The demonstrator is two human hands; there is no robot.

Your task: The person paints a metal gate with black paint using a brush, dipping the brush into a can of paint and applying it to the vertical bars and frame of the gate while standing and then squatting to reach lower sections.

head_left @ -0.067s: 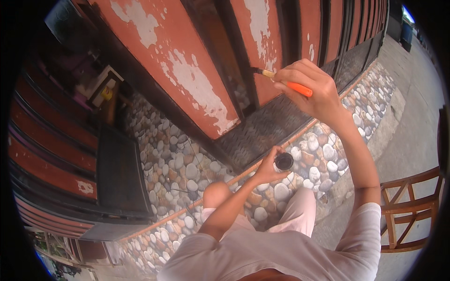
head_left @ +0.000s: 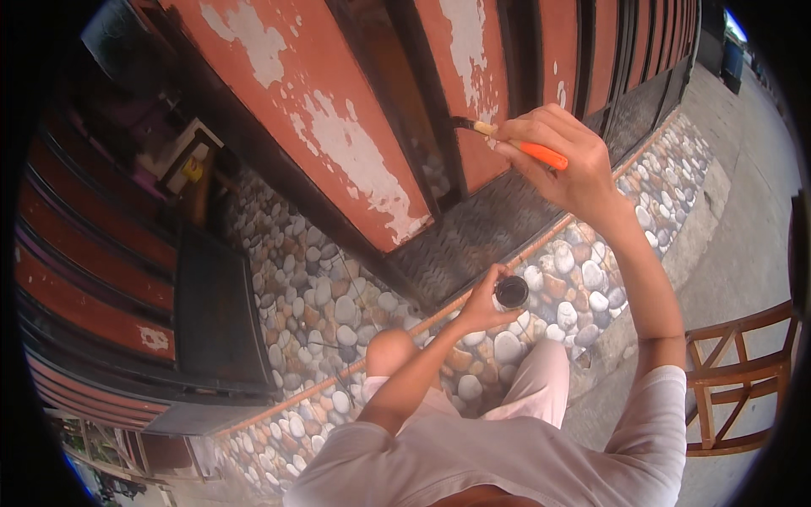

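My right hand [head_left: 564, 162] is raised and holds a paintbrush [head_left: 507, 140] with an orange handle; its dark bristles touch the dark edge strip of a red door panel [head_left: 355, 127] with flaking paint. My left hand [head_left: 483, 304] is lower, near my knee [head_left: 390, 348], and holds a small round can of black paint [head_left: 511, 291] with its open top up.
A pebble-patterned wall base [head_left: 321, 296] runs under the red panels. A dark grille [head_left: 473, 237] sits below the painted panel. A wooden chair [head_left: 735, 372] stands at the right on grey concrete [head_left: 743, 220]. Red shutters and a dark box [head_left: 211, 321] fill the left.
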